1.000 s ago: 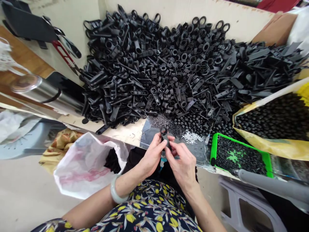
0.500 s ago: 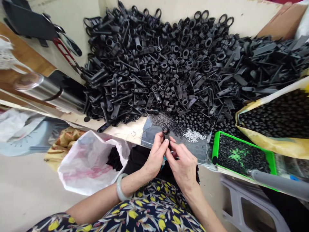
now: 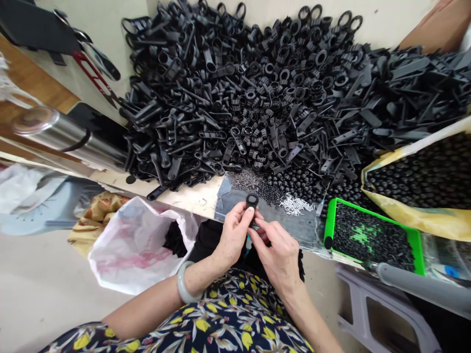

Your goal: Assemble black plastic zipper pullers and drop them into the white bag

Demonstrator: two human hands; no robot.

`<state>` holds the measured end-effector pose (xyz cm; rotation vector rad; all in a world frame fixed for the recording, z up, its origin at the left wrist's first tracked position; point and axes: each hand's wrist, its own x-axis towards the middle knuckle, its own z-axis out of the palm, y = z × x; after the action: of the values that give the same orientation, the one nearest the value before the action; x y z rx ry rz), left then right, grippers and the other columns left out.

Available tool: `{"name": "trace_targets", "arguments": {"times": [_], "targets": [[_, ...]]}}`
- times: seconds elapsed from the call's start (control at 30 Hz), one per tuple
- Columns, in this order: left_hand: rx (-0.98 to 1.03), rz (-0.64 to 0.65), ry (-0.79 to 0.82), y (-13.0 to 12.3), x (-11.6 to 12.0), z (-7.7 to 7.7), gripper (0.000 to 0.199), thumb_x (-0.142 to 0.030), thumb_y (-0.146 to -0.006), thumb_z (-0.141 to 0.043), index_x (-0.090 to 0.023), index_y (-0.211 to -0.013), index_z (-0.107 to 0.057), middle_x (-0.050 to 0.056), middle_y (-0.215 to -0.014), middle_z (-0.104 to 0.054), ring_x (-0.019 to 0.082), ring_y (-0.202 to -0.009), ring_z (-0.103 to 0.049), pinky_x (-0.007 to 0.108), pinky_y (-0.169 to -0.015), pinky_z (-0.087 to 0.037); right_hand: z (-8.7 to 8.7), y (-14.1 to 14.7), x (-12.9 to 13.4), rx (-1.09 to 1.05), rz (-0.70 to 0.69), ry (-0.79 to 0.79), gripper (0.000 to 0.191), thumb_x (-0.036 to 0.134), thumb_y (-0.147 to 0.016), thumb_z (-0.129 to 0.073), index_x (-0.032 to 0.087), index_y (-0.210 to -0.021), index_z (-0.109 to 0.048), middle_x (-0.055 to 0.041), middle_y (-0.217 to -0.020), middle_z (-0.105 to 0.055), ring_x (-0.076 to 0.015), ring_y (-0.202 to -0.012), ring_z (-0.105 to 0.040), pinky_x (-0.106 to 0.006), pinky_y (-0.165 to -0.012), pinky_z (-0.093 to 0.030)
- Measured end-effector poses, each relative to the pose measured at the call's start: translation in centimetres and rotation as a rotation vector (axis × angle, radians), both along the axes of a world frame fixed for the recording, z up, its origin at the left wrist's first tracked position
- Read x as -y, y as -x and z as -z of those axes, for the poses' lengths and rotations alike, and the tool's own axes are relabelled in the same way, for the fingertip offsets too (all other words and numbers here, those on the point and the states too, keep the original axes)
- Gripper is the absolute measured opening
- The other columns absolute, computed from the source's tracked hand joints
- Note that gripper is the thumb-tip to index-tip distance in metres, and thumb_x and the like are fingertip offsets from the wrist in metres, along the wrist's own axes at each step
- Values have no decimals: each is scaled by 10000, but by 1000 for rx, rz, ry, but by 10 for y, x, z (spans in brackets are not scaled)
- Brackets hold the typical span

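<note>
Between thumb and fingers my left hand [image 3: 234, 234] grips a black ring-ended part [image 3: 252, 199], its ring pointing away from me. Close by on the right is my right hand [image 3: 278, 247], its thumb and fingertips drawn together near the part's lower end; whatever they pinch is too small to make out. Both hands are at the front edge of the metal plate [image 3: 230, 206]. Just beyond them lie tiny grey pieces [image 3: 245, 179], and small silver pins [image 3: 295, 204] are to their right. A large heap of black plastic parts [image 3: 206, 98] rises behind.
A green tray [image 3: 330, 223] of small black pieces and a yellow-edged bag [image 3: 415, 213] of black beads are at the right. A steel flask [image 3: 69, 137] lies at the left. Below the table are a white plastic bag [image 3: 125, 245] and a grey stool [image 3: 362, 309].
My right hand's fingertips have drawn slightly back from the black part. The left hand still holds it, and its ring shows more fully. The view has shifted a little.
</note>
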<state>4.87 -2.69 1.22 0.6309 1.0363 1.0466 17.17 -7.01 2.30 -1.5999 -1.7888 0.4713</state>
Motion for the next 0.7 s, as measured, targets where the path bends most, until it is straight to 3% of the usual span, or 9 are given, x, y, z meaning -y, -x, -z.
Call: {"name": "trace_targets", "arguments": {"times": [0.13, 0.23, 0.37, 0.43, 0.5, 0.57, 0.7], "targets": [[19, -4, -7, 6, -6, -2, 205, -389, -965, -693, -185, -949, -689, 4, -796, -695, 113, -730, -629, 225, -744, -515, 0, -7, 5, -169, 53, 81, 210, 344, -1024, -646, 255, -1183, -751, -30, -894, -723, -144, -678, -641, -291, -677, -542], [52, 6, 25, 8, -7, -8, 200, -385, -951, -713, -186, -955, -723, 39, -902, -753, 150, -875, -675, 275, -908, -525, 3, -7, 2, -325, 140, 186, 194, 387, -985, -688, 245, -1113, -723, -32, -955, -712, -157, -766, -663, -287, -710, -567], [76, 79, 16, 11, -3, -17, 249, -393, -896, -781, -201, -1054, -788, 80, -1241, -737, 227, -1209, -635, 335, -1097, -465, 4, -4, -9, -379, -4, 255, 255, 400, -961, -705, 244, -1161, -691, -66, -1155, -699, -210, -1040, -671, -337, -893, -571], [35, 80, -28, 15, 0, -18, 239, -381, -862, -816, -195, -1012, -811, 82, -1332, -698, 255, -1316, -581, 333, -1142, -433, 2, -3, -13, -390, -81, 266, 190, 389, -979, -684, 238, -1089, -715, -62, -1132, -700, -207, -1038, -662, -333, -911, -552], [6, 91, -40, 21, 2, -18, 219, -368, -853, -828, -194, -985, -817, 79, -1288, -716, 253, -1291, -597, 327, -1130, -440, 0, -2, -16, -446, -127, 288, 168, 382, -986, -677, 224, -968, -729, -47, -1046, -710, -191, -968, -665, -312, -879, -544], [-13, 128, -34, 26, 4, -17, 209, -365, -873, -812, -203, -1006, -810, 66, -1142, -757, 227, -1151, -660, 322, -1056, -487, -2, 0, -17, -524, -154, 313, 196, 372, -985, -680, 215, -880, -731, -36, -983, -718, -182, -915, -669, -297, -845, -539], [-128, 174, -100, 31, 8, -13, 211, -388, -926, -760, -201, -1019, -795, 46, -990, -767, 193, -960, -689, 297, -913, -535, -2, 6, -14, -624, -132, 332, 201, 359, -973, -699, 210, -851, -759, -45, -997, -739, -201, -963, -688, -305, -882, -535]]}}
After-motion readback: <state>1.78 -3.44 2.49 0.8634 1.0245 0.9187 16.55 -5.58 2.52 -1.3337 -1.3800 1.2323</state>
